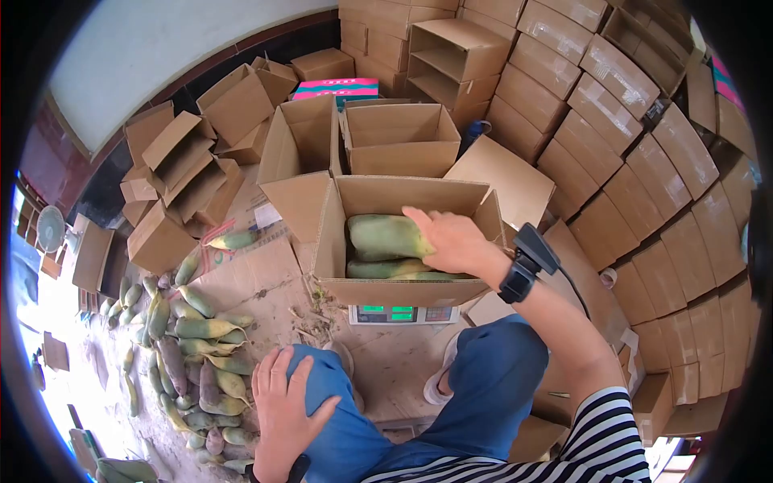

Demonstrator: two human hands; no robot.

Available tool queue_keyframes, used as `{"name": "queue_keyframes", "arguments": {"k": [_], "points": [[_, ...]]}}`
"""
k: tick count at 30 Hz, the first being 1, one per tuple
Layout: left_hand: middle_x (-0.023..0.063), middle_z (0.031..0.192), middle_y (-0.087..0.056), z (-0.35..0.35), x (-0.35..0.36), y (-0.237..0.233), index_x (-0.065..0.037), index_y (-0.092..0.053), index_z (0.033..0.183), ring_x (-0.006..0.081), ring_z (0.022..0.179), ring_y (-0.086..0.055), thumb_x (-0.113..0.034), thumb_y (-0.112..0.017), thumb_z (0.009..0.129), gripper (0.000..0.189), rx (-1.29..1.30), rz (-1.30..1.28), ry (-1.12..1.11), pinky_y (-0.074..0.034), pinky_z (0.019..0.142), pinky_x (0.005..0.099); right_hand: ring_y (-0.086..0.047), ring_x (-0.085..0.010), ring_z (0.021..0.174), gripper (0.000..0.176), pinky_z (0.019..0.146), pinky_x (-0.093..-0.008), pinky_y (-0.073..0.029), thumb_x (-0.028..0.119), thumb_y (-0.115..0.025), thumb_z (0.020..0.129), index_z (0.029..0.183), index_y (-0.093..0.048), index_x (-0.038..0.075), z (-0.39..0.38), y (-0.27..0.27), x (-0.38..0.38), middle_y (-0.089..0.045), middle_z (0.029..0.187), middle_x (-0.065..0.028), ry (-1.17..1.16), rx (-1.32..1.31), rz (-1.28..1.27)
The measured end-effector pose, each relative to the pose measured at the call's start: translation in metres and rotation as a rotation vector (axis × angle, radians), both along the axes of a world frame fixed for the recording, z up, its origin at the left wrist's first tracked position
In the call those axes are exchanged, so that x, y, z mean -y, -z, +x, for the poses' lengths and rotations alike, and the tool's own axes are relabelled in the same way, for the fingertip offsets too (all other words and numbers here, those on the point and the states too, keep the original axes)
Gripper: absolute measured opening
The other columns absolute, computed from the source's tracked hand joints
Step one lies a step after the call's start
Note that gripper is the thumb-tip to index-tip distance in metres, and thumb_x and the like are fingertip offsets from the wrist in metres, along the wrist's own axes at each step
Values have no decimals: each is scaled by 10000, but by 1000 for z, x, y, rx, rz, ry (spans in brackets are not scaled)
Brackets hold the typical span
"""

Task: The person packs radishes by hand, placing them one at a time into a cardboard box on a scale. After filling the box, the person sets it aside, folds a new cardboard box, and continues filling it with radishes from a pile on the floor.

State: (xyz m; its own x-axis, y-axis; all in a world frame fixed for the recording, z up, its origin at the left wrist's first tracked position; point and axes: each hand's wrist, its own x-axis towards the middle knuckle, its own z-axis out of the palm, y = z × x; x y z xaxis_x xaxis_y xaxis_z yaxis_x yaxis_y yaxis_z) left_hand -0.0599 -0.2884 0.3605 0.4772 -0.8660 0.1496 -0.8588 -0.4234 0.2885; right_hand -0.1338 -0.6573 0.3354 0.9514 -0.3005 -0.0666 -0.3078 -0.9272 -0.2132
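Inside the open cardboard box (386,291), my right hand (452,241) is closed round the pale end of a thick green radish (385,236). More green radishes (390,269) lie beneath it, partly hidden by the box's front wall. The box stands on a scale (403,315) with lit green displays. My left hand (283,402) rests on my left knee with its fingers spread, holding nothing. To its left, a pile of green and purplish radishes (211,328) covers part of the floor.
Two open boxes (299,153) (400,151) stand behind the scale. Stacked cartons (604,229) line the right side and back. Loose empty boxes (171,161) lie at the upper left. A single radish (233,240) lies on flattened cardboard (262,282). A fan (51,227) is at the far left.
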Motion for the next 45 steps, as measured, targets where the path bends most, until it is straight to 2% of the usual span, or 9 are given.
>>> {"name": "queue_keyframes", "arguments": {"k": [3, 10, 23, 29, 31, 33, 38, 41, 45], "points": [[178, 1304, -503, 2, 1, 4, -68, -598, 1212, 404, 1224, -449, -349, -820, 671, 649, -25, -35, -12, -354, 1025, 558, -594, -367, 1071, 773, 890, -443, -484, 197, -742, 725, 1395, -383, 54, 14, 36, 8, -616, 1123, -225, -28, -347, 208], [161, 1300, -508, 7, 0, 4, -64, -605, 1198, 396, 1218, -453, -363, -822, 667, 646, -40, -55, 8, -362, 1015, 548, -582, -371, 1112, 404, 935, -440, -475, 220, -636, 857, 1228, -584, 65, 26, 91, 14, -627, 1176, -177, -138, -182, 231], [164, 1336, -507, 18, -17, 16, -59, -568, 1265, 376, 1242, -468, -349, -814, 708, 674, -215, -255, 95, -377, 1037, 484, -548, -381, 1140, 435, 963, -449, -437, 214, -603, 910, 1280, -530, -3, 11, -70, -119, -590, 1236, -209, -331, 375, 340], [133, 1255, -589, 21, -86, 122, 1, -545, 1287, 219, 1169, -536, -390, -495, 1011, 482, -1418, -673, -600, -426, 994, 366, -496, -384, 1217, 628, 1052, -452, -377, 340, -685, 851, 1363, -492, 30, 27, -73, -203, -525, 1335, -181, -622, 366, 367], [125, 1128, -655, 21, -131, 176, 6, -587, 1229, 222, 1048, -609, -395, -539, 991, 469, -1119, -209, -720, -479, 905, 346, -496, -376, 1222, 609, 1046, -468, -384, 353, -712, 812, 1317, -548, 56, 30, -45, -227, -529, 1325, -177, -753, 210, 214], [189, 965, -693, -1, -199, 284, 28, -638, 1110, 262, 868, -677, -376, -628, 925, 444, -907, -275, -808, -528, 726, 365, -511, -362, 1209, 552, 1032, -478, -397, 356, -734, 778, 1237, -618, 72, 30, -25, -236, -557, 1287, -162, -776, 208, 226], [232, 830, -683, -53, -378, 406, 38, -673, 958, 326, 748, -677, -250, -670, 792, 332, -542, -5, -1506, -520, 702, 387, -589, -351, 1101, 419, 955, -453, -464, 277, -731, 741, 1093, -686, 54, 44, -20, -249, -645, 1136, -129, -678, 314, 260], [233, 899, -692, -65, -428, 415, 40, -668, 963, 332, 796, -686, -255, -672, 796, 338, -649, -20, -1719, -521, 730, 397, -608, -348, 1066, 396, 930, -438, -482, 230, -718, 717, 1069, -694, 49, 50, -19, -255, -654, 1110, -127, -670, 318, 268], [15, 597, -458, -62, -421, 408, -102, -567, 898, 243, 507, -551, -315, -636, 898, 224, -1336, -620, -1960, -452, 474, 356, -617, -346, 1050, 389, 918, -435, -489, 199, -701, 698, 1056, -696, 47, 57, -21, -261, -657, 1104, -125, -675, 290, 270]]}}
